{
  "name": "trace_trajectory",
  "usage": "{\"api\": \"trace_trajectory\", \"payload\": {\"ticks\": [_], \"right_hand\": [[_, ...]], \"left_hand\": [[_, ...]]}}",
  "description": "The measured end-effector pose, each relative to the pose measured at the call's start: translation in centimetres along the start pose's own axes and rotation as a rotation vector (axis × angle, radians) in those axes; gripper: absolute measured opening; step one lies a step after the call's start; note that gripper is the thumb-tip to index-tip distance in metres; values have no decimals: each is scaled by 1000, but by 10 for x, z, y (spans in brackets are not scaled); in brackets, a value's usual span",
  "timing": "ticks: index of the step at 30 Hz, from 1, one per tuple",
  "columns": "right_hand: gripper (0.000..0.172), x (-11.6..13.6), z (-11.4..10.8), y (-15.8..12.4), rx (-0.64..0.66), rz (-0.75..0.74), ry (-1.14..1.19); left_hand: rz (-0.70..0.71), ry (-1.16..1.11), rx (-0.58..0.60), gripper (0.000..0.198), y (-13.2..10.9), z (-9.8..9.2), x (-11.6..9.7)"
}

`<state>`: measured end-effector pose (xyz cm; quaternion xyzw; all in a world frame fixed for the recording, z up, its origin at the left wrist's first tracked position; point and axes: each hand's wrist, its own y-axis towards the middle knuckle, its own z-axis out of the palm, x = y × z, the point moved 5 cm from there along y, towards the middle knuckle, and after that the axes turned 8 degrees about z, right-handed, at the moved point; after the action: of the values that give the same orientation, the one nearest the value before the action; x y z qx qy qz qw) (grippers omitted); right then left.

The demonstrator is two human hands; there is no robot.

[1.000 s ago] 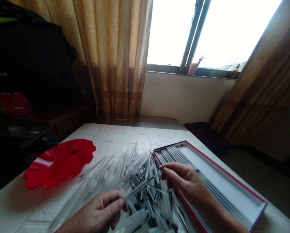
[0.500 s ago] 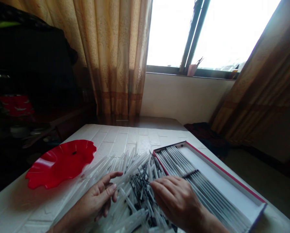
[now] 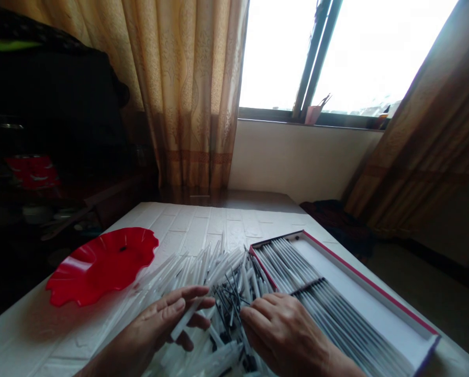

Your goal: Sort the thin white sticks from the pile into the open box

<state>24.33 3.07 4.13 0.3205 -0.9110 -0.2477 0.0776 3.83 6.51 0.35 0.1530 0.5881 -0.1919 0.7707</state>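
My left hand (image 3: 167, 319) holds a whitish translucent plastic tube (image 3: 185, 320) slantwise against its fingers, the thumb over it. To its right, my right hand (image 3: 279, 327) is closed with the fingertips pinched together, back of the hand upward. Thin dark rods (image 3: 229, 298) lie close to these fingertips; what the pinch holds is hidden. Under and around both hands spreads a loose heap of translucent tubes (image 3: 209, 262). A shallow box (image 3: 370, 280) with a red rim stands at the right, partly filled with neat rows of filled tubes (image 3: 336, 309).
A red wavy-edged plate (image 3: 104, 262) sits on the left of the white brick-patterned table (image 3: 187, 222). Behind the table are a curtain (image 3: 191, 104) and a window. A pink cup (image 3: 312, 114) with sticks stands on the sill.
A translucent tube now lies across my left hand's fingers, where none showed before. My right hand stays closed near the dark rods. The view has shifted slightly.
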Motion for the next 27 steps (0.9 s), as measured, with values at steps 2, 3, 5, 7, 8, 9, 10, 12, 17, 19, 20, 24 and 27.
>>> {"api": "trace_trajectory", "payload": {"ticks": [2,3,5,7,8,9,10,12,17,19,20,24,27], "right_hand": [[28,-2,-5,1,-44,13,30],[28,-3,-7,1,-61,15,49],[29,-3,-12,2,-96,16,90],[28,-3,-17,2,-125,23,145],[26,-3,-19,3,-142,27,177],[25,-2,-21,3,-160,32,209],[25,-1,-23,3,-176,36,239],[26,2,-24,4,-199,43,293],[54,10,-14,5,-81,86,575],[65,12,-5,4,-3,116,668],[68,14,-1,2,17,122,673],[73,18,8,-4,-81,122,446],[74,23,12,-5,-48,63,292]], "left_hand": [[23,-23,91,51,-4,5,-3],[50,-16,124,49,-6,6,-4],[152,75,154,39,-8,6,-7],[350,312,136,33,-9,6,-13],[485,478,115,33,-10,6,-18],[625,655,90,33,-12,8,-22],[757,828,70,31,-14,11,-26],[979,1120,34,25,-20,19,-30],[1175,1595,-161,28,-32,40,-37],[1216,1664,-174,34,-34,49,-37],[1227,1682,-146,34,-34,52,-35],[1153,1717,49,27,-32,58,-26],[1119,1705,110,18,-33,56,-22]]}}
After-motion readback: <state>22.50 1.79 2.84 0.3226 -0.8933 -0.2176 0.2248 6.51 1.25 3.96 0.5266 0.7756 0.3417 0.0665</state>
